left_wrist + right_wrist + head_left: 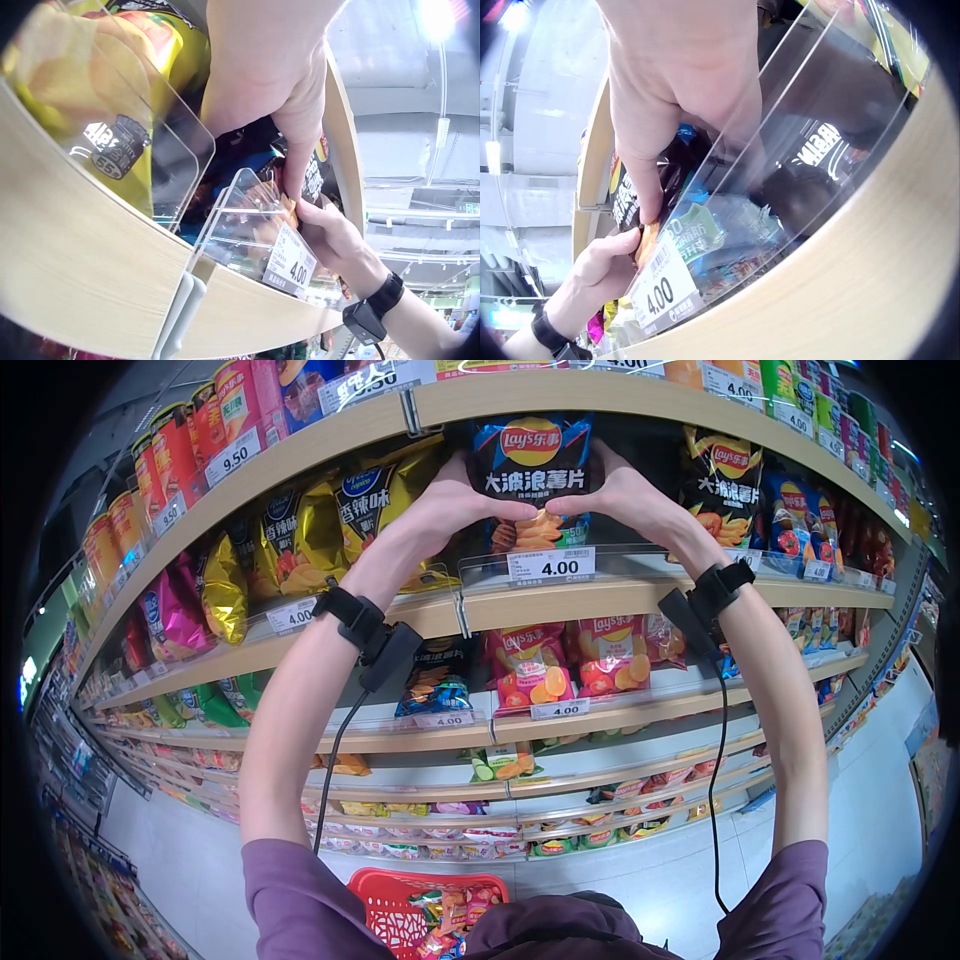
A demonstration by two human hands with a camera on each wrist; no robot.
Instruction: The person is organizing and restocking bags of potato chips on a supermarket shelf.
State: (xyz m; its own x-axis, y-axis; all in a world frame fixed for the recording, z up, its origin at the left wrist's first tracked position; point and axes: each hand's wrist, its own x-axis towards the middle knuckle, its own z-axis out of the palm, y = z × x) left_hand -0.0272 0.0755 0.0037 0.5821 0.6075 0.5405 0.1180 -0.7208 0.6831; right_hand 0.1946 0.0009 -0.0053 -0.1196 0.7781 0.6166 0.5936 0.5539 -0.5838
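Observation:
A black and blue bag of Lay's potato chips stands upright on a shelf in the head view. My left hand and right hand grip it from either side. Both thumbs lie across its front, tips nearly meeting; the other fingers are hidden beside or behind it. In the left wrist view, the left hand reaches past a clear plastic divider. From the right wrist, the right hand shows its thumb pressed against the front of the bag.
A clear lip and a 4.00 price tag front the shelf. Yellow chip bags stand left, another black Lay's bag right. The upper shelf edge runs close overhead. Below, a red basket holds several packets.

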